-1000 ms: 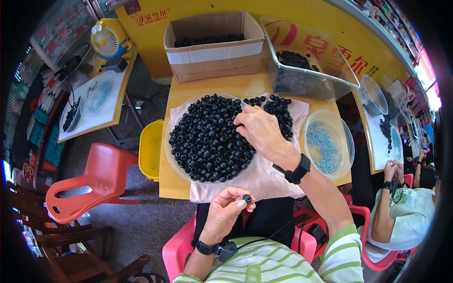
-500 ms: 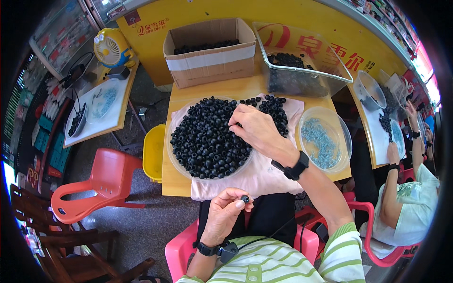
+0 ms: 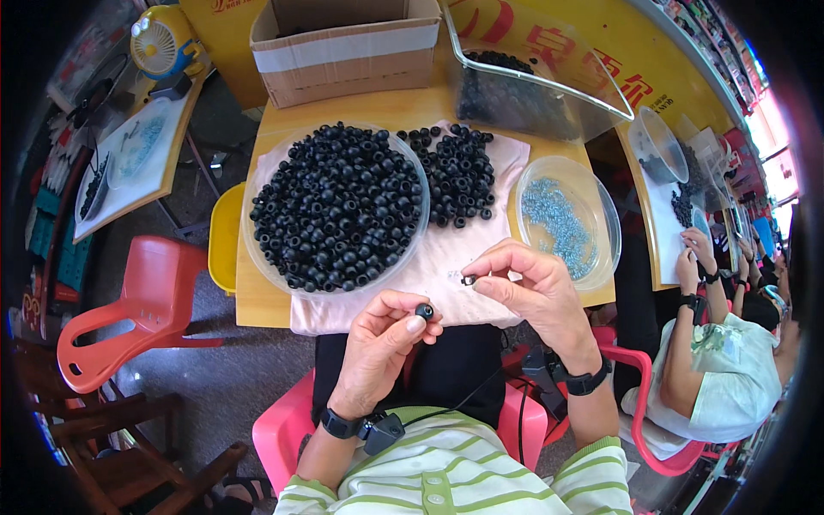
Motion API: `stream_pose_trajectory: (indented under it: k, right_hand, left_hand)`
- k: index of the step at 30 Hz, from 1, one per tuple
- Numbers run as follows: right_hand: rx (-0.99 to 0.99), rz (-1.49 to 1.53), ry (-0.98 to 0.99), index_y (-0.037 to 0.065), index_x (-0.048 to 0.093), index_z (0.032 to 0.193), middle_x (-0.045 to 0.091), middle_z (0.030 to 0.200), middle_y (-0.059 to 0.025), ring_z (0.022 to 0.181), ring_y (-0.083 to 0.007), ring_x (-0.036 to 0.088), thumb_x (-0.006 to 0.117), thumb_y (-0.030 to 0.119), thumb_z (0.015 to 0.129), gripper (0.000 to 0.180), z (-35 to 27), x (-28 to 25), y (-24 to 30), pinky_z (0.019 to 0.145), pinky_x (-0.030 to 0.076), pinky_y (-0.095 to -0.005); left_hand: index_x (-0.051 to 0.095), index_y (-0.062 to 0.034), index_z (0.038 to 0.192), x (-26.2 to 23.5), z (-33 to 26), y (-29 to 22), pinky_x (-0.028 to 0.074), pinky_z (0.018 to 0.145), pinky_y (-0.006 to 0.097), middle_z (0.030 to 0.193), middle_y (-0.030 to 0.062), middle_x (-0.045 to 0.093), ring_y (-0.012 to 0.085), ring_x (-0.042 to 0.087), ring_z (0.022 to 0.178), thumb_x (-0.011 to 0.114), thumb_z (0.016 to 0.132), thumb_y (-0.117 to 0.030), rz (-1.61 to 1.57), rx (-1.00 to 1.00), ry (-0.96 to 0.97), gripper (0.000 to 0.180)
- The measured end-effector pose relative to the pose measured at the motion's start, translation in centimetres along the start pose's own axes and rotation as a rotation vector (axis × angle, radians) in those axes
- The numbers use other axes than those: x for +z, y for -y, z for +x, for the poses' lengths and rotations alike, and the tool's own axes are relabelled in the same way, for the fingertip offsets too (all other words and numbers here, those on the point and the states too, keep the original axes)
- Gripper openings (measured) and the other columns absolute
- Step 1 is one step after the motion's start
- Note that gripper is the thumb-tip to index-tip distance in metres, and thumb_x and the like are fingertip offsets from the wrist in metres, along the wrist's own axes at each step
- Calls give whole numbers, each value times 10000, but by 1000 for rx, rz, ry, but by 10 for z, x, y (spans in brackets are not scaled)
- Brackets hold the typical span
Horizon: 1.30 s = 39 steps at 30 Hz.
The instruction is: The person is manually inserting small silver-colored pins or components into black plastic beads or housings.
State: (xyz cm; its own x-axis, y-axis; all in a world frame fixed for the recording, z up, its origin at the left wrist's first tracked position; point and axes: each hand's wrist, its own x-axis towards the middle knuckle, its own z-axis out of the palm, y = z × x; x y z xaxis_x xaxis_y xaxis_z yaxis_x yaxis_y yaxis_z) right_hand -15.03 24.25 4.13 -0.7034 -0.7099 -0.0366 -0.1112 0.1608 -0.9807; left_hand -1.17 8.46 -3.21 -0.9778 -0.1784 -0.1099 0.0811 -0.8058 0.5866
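Observation:
Just past the table's front edge, my left hand (image 3: 378, 348) pinches a black bead (image 3: 424, 312) with a round hole facing up. To its right, my right hand (image 3: 541, 296) holds a small dark piece (image 3: 469, 280) between thumb and fingertips, a little above the cloth; its kind is hard to make out. A wide clear bowl (image 3: 422, 219) heaped with black beads stands beyond my left hand. More loose black beads (image 3: 459, 176) lie on the pale pink cloth (image 3: 506, 154) beside it. Near my right hand is a clear tub (image 3: 525, 227) of small light-blue pieces.
At the back of the wooden table (image 3: 262, 305) stand a cardboard box (image 3: 352, 69) and a clear plastic bin (image 3: 549, 120) with black pieces. A yellow bin (image 3: 225, 240) and a red chair (image 3: 163, 275) are at the left. On the right, another person (image 3: 712, 369) sits working.
My right hand has come back from the beads toward my left hand, now with a small dark piece in its fingertips. My left hand still holds its bead. The view has shifted.

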Motion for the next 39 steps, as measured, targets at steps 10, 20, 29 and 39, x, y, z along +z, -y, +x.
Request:
stream_pose_trajectory:
  k: [10, 20, 29, 39]
  right_hand:
    - [-225, -175, -64, 48, 713, 985, 636, 878, -49, 734, -133, 600, 700, -9, 811, 183, -19, 7, -5, 640, 480, -255]
    - [-427, -421, -52, 66, 707, 1006, 625, 882, -63, 810, -212, 621, 708, -10, 782, 236, -19, 6, -4, 678, 518, -305]
    - [-305, -259, -28, 57, 704, 1043, 624, 882, -77, 784, -184, 633, 689, -25, 811, 247, -24, 10, -2, 648, 517, -275]
    - [-473, -434, -100, 52, 686, 1046, 627, 915, -71, 777, -191, 635, 735, 6, 747, 307, -23, 15, -4, 633, 534, -286]
  left_hand:
    - [590, 1, 1105, 9, 10, 15, 532, 810, 275, 1026, 134, 675, 167, 656, 894, 625, 926, -75, -14, -93, -2, 197]
    - [597, 3, 1097, 11, 8, 15, 529, 813, 280, 982, 122, 677, 169, 655, 883, 635, 913, -55, 19, -123, -8, 196]
    - [601, -4, 1072, 12, 7, 16, 529, 804, 271, 947, 112, 672, 156, 652, 858, 627, 913, -43, -104, -191, 20, 165]
    - [616, -57, 1058, 14, 5, 16, 497, 903, 312, 1021, 84, 653, 170, 628, 963, 628, 912, -58, -280, -277, 4, 147]
